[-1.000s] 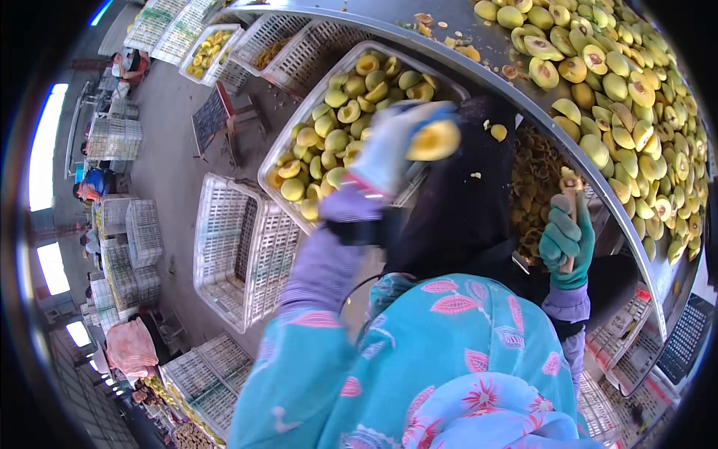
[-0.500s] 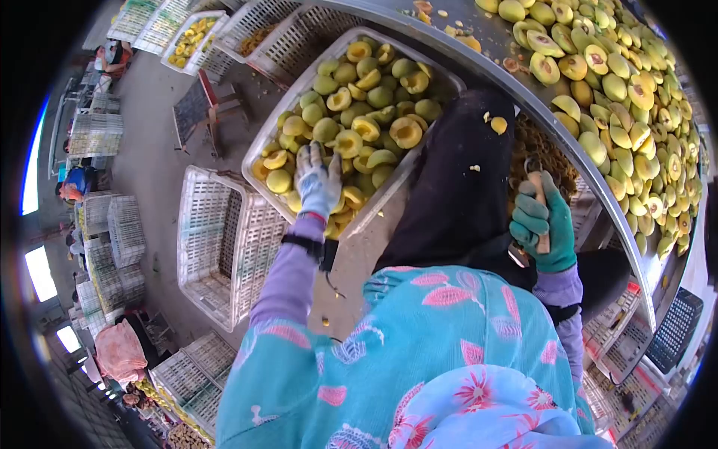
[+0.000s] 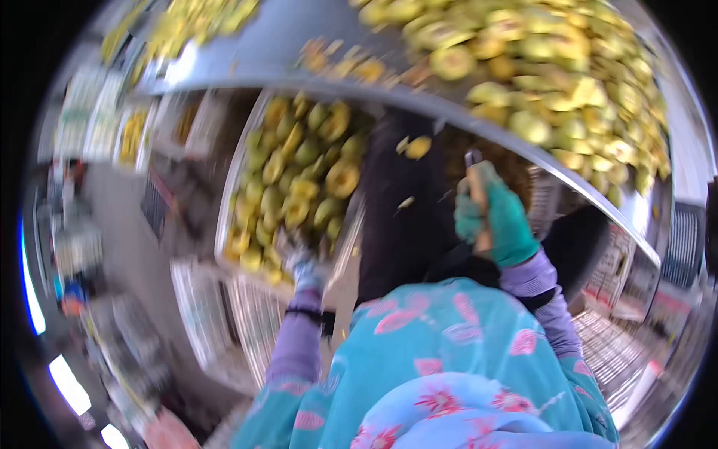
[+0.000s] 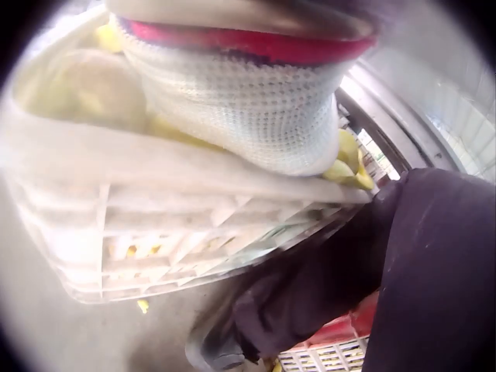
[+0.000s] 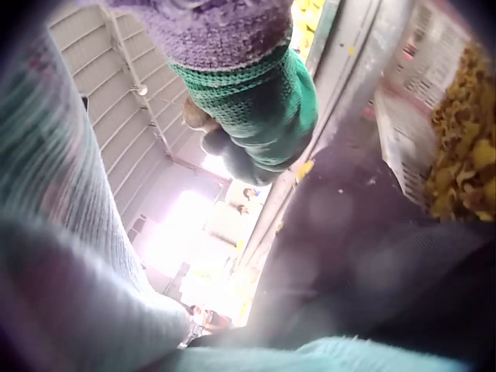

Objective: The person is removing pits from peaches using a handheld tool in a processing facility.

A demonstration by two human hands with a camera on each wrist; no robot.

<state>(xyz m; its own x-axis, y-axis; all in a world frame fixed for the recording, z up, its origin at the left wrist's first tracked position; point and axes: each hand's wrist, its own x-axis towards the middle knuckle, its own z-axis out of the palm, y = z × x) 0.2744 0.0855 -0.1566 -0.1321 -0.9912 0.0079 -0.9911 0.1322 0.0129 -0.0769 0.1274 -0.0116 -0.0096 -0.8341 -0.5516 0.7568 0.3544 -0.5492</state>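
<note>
My left hand (image 3: 301,262), in a white knit glove, reaches over the near rim of a pale plastic crate (image 4: 170,209). Its blurred fingers spread on the halved yellow-green peaches (image 3: 295,206) inside. In the left wrist view the white glove (image 4: 240,101) with its red cuff band hangs over the rim, fingers hidden. My right hand (image 3: 499,217), gloved in green, grips the wooden handle (image 3: 479,198) of a small metal-tipped pitting tool above my lap. From the right wrist the green glove (image 5: 256,116) shows curled, with the handle's end (image 5: 198,115) sticking out.
A metal table (image 3: 277,56) curves across the front, bearing a heap of halved peaches (image 3: 568,82) at right. Beneath its edge stands a crate of brown-yellow scraps (image 5: 465,139). Another pale crate (image 3: 198,307) stands at left. Fruit bits (image 3: 415,147) lie on my dark trouser leg.
The left hand, raised with a peach half one second ago, came down onto the crate's fruit and is still there. The right hand lowered the tool; the piece at its tip is gone. The head view has turned.
</note>
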